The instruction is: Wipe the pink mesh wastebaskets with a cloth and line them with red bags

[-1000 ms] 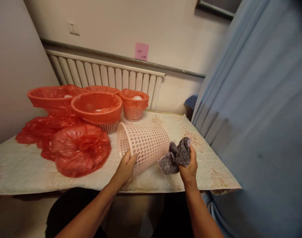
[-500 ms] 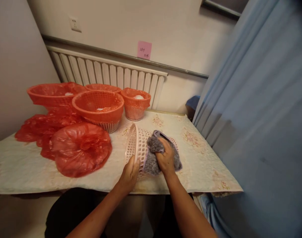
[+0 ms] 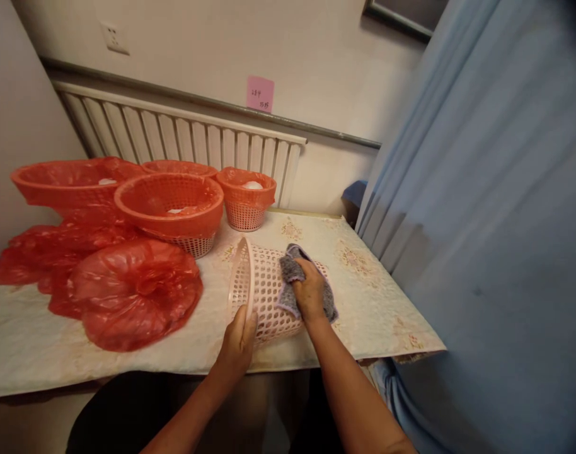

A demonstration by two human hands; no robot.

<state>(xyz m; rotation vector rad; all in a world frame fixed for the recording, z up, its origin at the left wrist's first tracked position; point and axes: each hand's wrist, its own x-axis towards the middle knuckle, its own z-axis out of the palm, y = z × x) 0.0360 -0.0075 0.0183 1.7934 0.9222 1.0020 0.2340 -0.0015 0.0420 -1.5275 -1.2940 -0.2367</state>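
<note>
A pale pink perforated plastic basket lies on its side on the table, its round mouth facing left. My left hand grips the near part of its rim, thumb on the outside and the other fingers partly hidden. Bunched in my right hand is a grey fuzzy cloth with a purple edge, pressed against the basket's outer wall toward its base. Much of the base end is hidden behind the cloth and hand.
To the left stand several baskets lined with red plastic bags, including a front one and a small one. A puffed red bag lies before them. A flowered cloth covers the table. A blue curtain hangs right; a radiator is behind.
My right hand and the cloth have shifted along the basket's side, leaving more of its wall near the rim uncovered. The whole view has swung slightly right.
</note>
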